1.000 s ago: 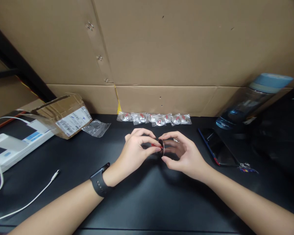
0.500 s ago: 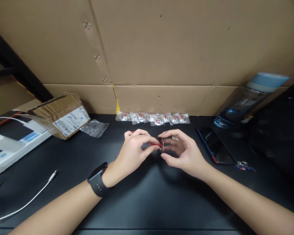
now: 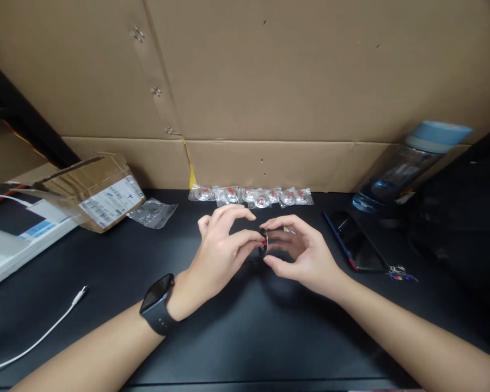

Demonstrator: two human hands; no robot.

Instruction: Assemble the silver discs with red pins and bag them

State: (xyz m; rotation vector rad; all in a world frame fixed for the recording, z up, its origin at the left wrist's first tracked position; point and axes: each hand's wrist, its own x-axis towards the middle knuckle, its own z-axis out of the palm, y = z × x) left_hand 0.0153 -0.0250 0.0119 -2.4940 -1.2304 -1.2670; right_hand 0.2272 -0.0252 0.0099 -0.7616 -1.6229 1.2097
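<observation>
My right hand (image 3: 304,253) grips a small round metal disc (image 3: 264,243) by its rim, between thumb and fingertips, so that it stands on edge above the black table. At the disc's centre there is a bit of red. From the left, my left hand (image 3: 224,247) touches this red part with thumb and index finger pressed together, its other fingers raised. The fingertips partly hide the red part. Behind my hands, a row of several bagged metal discs (image 3: 262,201) with red marks lies along the cardboard wall.
On the left are an opened cardboard box (image 3: 102,196), a crumpled clear bag (image 3: 153,212), a white power strip (image 3: 36,237) and a white cable (image 3: 49,336). A phone (image 3: 357,242) and a blue-lidded bottle (image 3: 408,166) stand or lie at right.
The left fingers have moved closer to the disc's centre, and less red shows between them. The other left fingers have lifted and spread. The whole view has shifted slightly.
</observation>
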